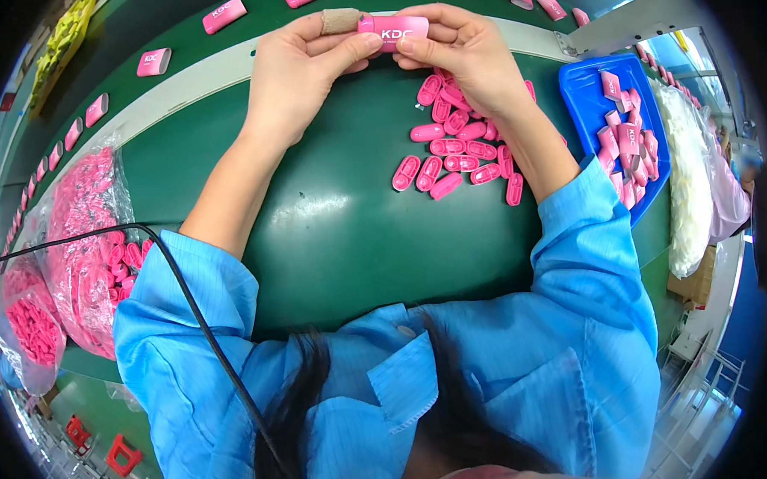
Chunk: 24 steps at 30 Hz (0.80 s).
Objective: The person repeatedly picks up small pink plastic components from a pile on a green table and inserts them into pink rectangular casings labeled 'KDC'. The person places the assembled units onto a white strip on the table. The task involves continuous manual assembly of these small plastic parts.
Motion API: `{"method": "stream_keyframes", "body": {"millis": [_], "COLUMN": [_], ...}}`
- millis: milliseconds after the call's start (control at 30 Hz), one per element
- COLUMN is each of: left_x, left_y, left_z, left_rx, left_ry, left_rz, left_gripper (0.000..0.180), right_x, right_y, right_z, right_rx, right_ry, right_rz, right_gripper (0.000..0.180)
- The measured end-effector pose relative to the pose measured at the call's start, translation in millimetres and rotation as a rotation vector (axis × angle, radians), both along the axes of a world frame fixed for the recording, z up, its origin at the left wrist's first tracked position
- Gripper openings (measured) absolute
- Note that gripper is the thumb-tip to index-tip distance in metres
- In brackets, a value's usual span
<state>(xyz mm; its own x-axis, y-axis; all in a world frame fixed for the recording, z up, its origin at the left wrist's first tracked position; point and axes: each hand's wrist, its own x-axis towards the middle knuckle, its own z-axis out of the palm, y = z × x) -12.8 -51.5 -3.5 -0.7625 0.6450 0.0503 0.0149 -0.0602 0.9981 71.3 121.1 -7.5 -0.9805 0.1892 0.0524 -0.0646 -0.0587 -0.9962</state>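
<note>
Pink case (394, 29) sits pinched between both hands at the far edge of the green work surface (349, 232), its long axis running left to right across the view, the printed face turned up toward the camera and its two short ends pointing into the two hands.

By size, the green surface comes first: a dark mat that fills the middle of the view, edged on the far side by a pale strip, beyond which a conveyor belt (177, 26) carries more pink cases in a spaced row. Next, a clear plastic bag (84, 244) stuffed with small pink parts lies at the left, with a second, smaller bag nearer the lower left edge. A blue tray (583, 102) at the right holds a heap of pink cases, and a bag of white pieces lies just beyond it.

The left hand (295, 72) grips the case's left end, with a tan wrap on one finger that touches the case. The right hand (469, 52) clasps the right end, thumb underneath. Under the right wrist lies a loose pile of pink oval caps (457, 151), scattered on the mat.
</note>
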Motion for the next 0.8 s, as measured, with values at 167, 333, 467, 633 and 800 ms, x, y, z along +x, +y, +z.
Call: {"method": "stream_keyframes", "body": {"millis": [167, 333, 467, 633, 800], "left_x": [-1, 28, 30, 7, 62], "left_y": [0, 5, 2, 4, -33], "left_z": [-5, -9, -6, -5, 13], "left_rx": [-0.011, -0.133, -0.309, -0.249, -0.353], "left_ry": [0.097, 0.565, 0.861, 1.167, 0.939], "left_rz": [0.023, 0.156, 0.193, 0.441, -0.220], "left_gripper": [0.038, 0.042, 0.049, 0.047, 0.042], "right_x": [1, 3, 2, -51, -101], "right_y": [-5, -14, -21, 3, 34], "right_z": [0, 3, 10, 3, -7], "right_rx": [0.118, 0.238, 0.512, 0.454, 0.696], "right_ry": [0.049, 0.117, 0.140, 0.114, 0.000], "right_rz": [-0.063, -0.131, -0.202, -0.124, -0.304], "right_gripper": [0.032, 0.032, 0.029, 0.019, 0.029]}}
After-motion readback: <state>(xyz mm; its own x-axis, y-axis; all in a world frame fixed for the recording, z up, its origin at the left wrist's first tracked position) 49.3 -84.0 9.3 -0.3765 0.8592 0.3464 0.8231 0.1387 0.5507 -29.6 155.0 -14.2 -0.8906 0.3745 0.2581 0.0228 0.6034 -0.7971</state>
